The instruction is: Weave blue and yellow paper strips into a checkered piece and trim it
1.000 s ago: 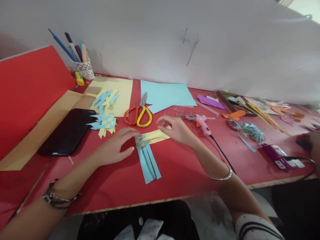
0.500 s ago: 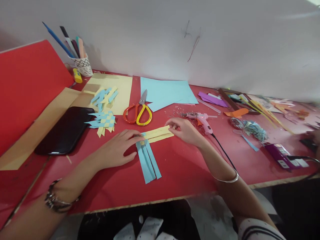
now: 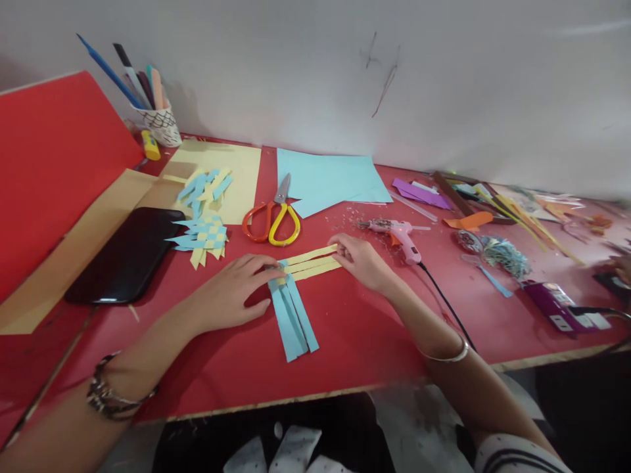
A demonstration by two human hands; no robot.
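Observation:
My left hand [image 3: 234, 289] rests on the corner where blue paper strips [image 3: 287, 315] and yellow paper strips [image 3: 315, 267] cross. Its fingers lie on the paper and its thumb stands apart. The blue strips run toward me, and the yellow ones stretch to the right. At their right end, my right hand [image 3: 365, 263] pinches the far yellow strip between thumb and fingers. Behind the left hand, scissors [image 3: 282, 192] with one red and one yellow handle lie on the table. A pink glue gun [image 3: 404, 243] lies just right of my right hand.
A woven blue-yellow piece [image 3: 210, 235] and a black phone-like slab [image 3: 125, 256] lie left on the red table [image 3: 355, 348]. Yellow [image 3: 241, 171] and blue sheets [image 3: 330, 177] lie behind. Rightward are a purple power box [image 3: 555, 305] and a frame of scraps. A pen cup [image 3: 162, 125] stands back left.
The far yellow strip has been lifted away from the others by my right hand, widening the gaps between the strips. My left hand has stayed at the crossing.

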